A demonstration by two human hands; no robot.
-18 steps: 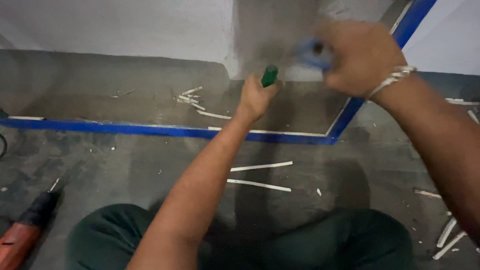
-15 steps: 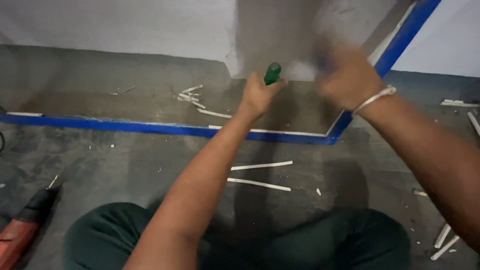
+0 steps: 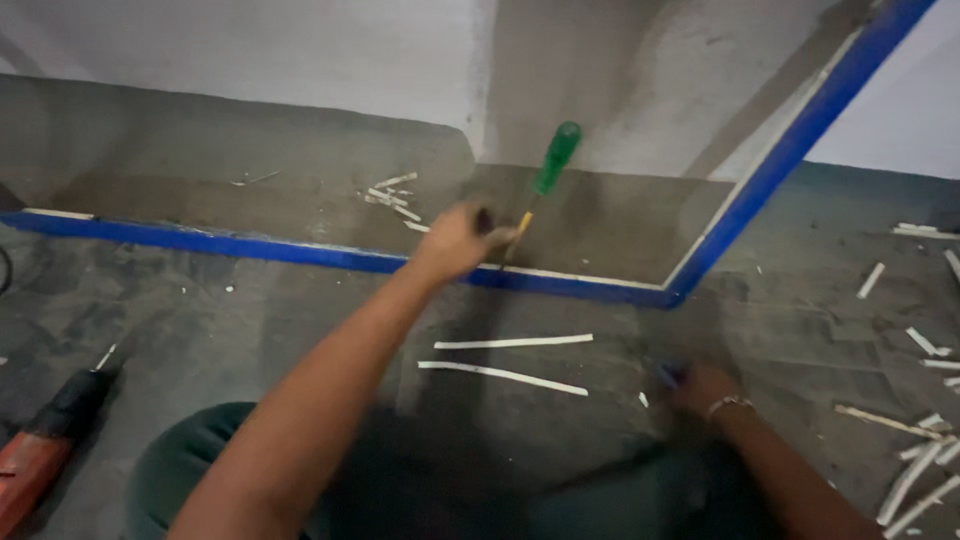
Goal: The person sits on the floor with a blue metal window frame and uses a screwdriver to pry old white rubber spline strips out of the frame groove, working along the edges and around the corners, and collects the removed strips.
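Green plastic forms the handle of a screwdriver that stands tilted against the grey wall, its handle up and to the right, its yellow neck and shaft running down to the blue strip along the foot of the wall. The left hand is closed around the lower shaft, fingers wrapped just above the strip. The right hand is low on the floor, near the person's lap, blurred; something small and blue shows at its fingertips, and I cannot tell whether it grips this or only touches it. A pale bracelet circles that wrist.

Two thin white strips lie on the grey floor between the two hands. More white scraps are scattered on the ledge beyond the blue strip, left of the screwdriver, and others lie at the far right. A red and black power drill rests at the lower left edge.
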